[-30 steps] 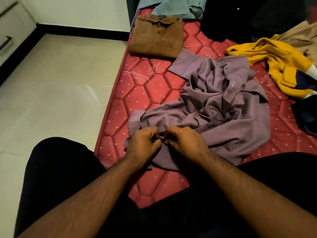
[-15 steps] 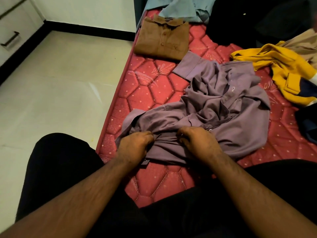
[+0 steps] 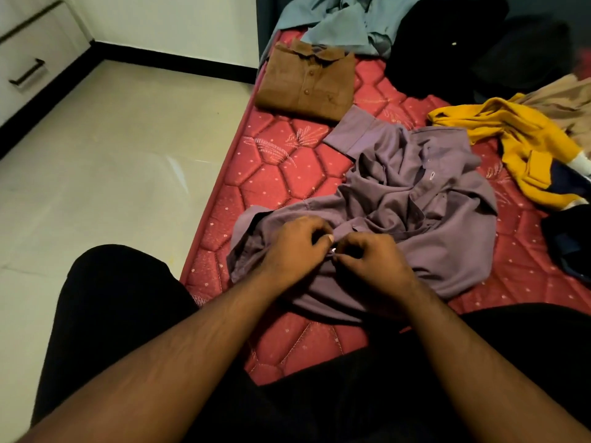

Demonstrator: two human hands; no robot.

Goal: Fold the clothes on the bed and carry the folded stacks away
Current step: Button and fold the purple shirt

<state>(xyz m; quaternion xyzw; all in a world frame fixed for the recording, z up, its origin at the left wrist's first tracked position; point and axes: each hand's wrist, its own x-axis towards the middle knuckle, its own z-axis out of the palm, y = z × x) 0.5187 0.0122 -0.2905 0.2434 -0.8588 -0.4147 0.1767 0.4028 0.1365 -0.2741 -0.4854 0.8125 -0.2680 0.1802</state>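
Note:
A crumpled purple shirt [image 3: 415,199] lies on the red quilted mattress [image 3: 281,174] in front of me. My left hand [image 3: 294,247] and my right hand [image 3: 371,260] meet at the shirt's near edge. Both pinch the fabric at its button strip, fingertips almost touching around a small pale button. A brown shirt [image 3: 307,81] lies neatly folded at the far left of the bed.
A yellow garment [image 3: 524,145], a pale blue shirt [image 3: 345,20], black clothes [image 3: 447,43] and a beige piece [image 3: 563,103] lie loose at the back and right. Cream floor [image 3: 112,171] runs left of the bed, with a white drawer unit [image 3: 25,59] beyond. My black-clad legs fill the foreground.
My hands were apart on the shirt's near edge half a second ago. They have come back together and now pinch at one button spot slightly farther up the shirt.

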